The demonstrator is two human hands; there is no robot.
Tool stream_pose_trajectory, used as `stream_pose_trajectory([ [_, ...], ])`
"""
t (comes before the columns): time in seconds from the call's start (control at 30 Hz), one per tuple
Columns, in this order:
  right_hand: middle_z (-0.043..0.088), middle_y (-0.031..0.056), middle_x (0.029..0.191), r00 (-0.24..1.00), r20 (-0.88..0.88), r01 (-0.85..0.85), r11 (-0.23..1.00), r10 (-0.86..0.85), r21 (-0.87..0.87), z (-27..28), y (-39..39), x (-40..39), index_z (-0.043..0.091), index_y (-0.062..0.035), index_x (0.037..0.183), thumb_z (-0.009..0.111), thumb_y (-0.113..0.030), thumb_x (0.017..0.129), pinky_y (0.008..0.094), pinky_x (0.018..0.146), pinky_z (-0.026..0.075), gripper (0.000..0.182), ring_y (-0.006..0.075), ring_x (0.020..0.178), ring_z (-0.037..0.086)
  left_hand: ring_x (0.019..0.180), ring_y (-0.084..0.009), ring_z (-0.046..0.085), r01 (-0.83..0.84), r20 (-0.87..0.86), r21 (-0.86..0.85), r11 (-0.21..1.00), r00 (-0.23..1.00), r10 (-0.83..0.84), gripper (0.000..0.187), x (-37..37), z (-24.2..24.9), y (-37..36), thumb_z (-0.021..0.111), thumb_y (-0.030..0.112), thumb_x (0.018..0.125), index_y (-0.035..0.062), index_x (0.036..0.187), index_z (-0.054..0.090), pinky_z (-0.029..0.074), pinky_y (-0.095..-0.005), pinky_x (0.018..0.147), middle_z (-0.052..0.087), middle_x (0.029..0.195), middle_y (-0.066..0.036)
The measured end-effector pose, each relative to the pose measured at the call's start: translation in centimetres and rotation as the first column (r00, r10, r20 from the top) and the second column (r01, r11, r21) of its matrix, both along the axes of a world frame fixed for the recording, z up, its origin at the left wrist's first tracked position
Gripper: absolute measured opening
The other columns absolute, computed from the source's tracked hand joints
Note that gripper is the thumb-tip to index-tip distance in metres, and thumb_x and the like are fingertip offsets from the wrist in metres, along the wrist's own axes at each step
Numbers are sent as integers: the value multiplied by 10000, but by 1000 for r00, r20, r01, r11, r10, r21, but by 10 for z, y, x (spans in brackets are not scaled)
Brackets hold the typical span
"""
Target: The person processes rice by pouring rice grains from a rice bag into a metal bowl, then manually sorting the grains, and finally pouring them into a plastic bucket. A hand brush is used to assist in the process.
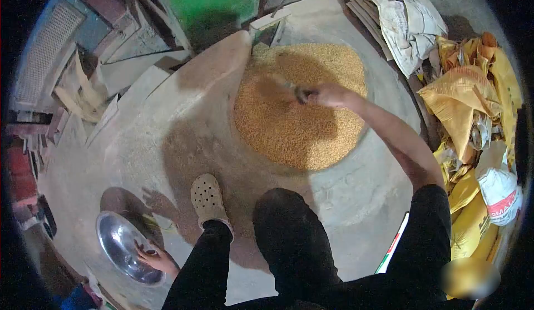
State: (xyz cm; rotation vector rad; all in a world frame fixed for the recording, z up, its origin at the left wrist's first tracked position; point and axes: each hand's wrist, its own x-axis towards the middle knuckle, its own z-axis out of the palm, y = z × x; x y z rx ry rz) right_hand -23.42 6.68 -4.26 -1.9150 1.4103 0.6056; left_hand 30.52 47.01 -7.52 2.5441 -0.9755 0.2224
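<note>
A rounded heap of golden grain (303, 137) lies on the bare floor in front of me. Over its upper middle, my right hand (329, 95) is closed on a small tool (302, 93) with a dark part at the fingers and a paler, blurred end reaching left; I cannot tell its exact kind. Down at the lower left is a shiny metal bowl (119, 243). My left hand (157, 259) overlaps its right side in this view, fingers spread apart, with a finger-shaped shadow on the floor beyond.
My foot in a beige clog (207, 196) stands between bowl and heap. Yellow sacks (464, 101) and a white sack (403, 21) are piled along the right. A green panel (208, 1) stands at the back; boards and a mesh panel (50, 54) line the left.
</note>
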Motion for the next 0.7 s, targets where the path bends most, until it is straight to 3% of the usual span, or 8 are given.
stream_pose_trajectory([
  [0.07, 636, 151, 868, 981, -178, -89, 994, 75, -69, -16, 0, -25, 558, -182, 1190, 500, -324, 892, 403, 636, 490, 335, 218, 656, 610, 668, -201, 449, 11, 21, 43, 999, 1000, -12, 499, -9, 11, -6, 517, 408, 896, 112, 1293, 458, 422, -336, 629, 491, 1081, -130],
  [0.13, 637, 158, 891, 982, -18, 187, 982, -188, -39, 30, 12, -21, 585, -171, 1152, 511, -356, 886, 399, 660, 484, 333, 243, 715, 620, 745, -221, 486, 13, -36, 81, 997, 999, -10, 509, 8, 0, 7, 523, 419, 889, 111, 1289, 460, 431, -361, 665, 488, 1100, -130],
  [0.2, 636, 161, 892, 988, 82, 130, 991, -130, 7, 62, 54, -4, 580, -178, 1161, 500, -360, 889, 403, 681, 483, 337, 249, 750, 622, 821, -242, 523, 7, -96, 105, 994, 995, 4, 519, 22, -19, 10, 529, 429, 882, 110, 1285, 462, 440, -387, 701, 486, 1118, -129],
  [0.27, 635, 164, 893, 981, 183, 61, 997, -69, 52, 57, 72, 0, 574, -184, 1169, 489, -365, 893, 406, 702, 482, 341, 255, 785, 623, 1039, -303, 508, -101, 300, 370, 923, 954, -16, 605, 26, -35, 11, 538, 493, 855, 107, 1308, 432, 429, -465, 806, 462, 1203, -131],
  [0.37, 631, 170, 892, 996, 3, -94, 994, 94, 56, 21, 72, -8, 547, -201, 1201, 468, -318, 901, 412, 732, 483, 331, 249, 830, 620, 1172, -346, 432, -202, 340, 435, 878, 939, 48, 705, 26, -56, -2, 530, 559, 829, 92, 1338, 385, 380, -512, 897, 422, 1289, -127],
  [0.53, 620, 152, 785, 986, -48, 158, 987, -158, 1, 72, 54, 21, 505, -225, 1253, 407, -286, 921, 383, 652, 492, 352, 232, 721, 602, 1218, -385, 373, -29, 460, 330, 944, 878, -134, 705, 27, -70, -19, 559, 496, 835, 80, 1363, 346, 348, -505, 949, 368, 1342, -177],
  [0.6, 587, 120, 702, 986, 165, -34, 999, 28, 35, 49, 72, 35, 528, -215, 1229, 411, -311, 931, 327, 563, 467, 334, 197, 610, 545, 1224, -404, 354, 484, 158, 414, 771, 796, -584, 631, -19, -38, -46, 584, 382, 838, 79, 1347, 365, 331, -493, 973, 355, 1336, -223],
  [0.7, 575, 91, 685, 988, 101, -131, 985, 119, 115, -9, 73, 41, 552, -207, 1201, 420, -357, 935, 314, 528, 440, 332, 175, 572, 512, 1165, -423, 385, 525, -224, 363, 770, 851, -475, 550, -34, -108, -22, 621, 249, 796, 48, 1264, 414, 335, -502, 951, 406, 1251, -250],
])
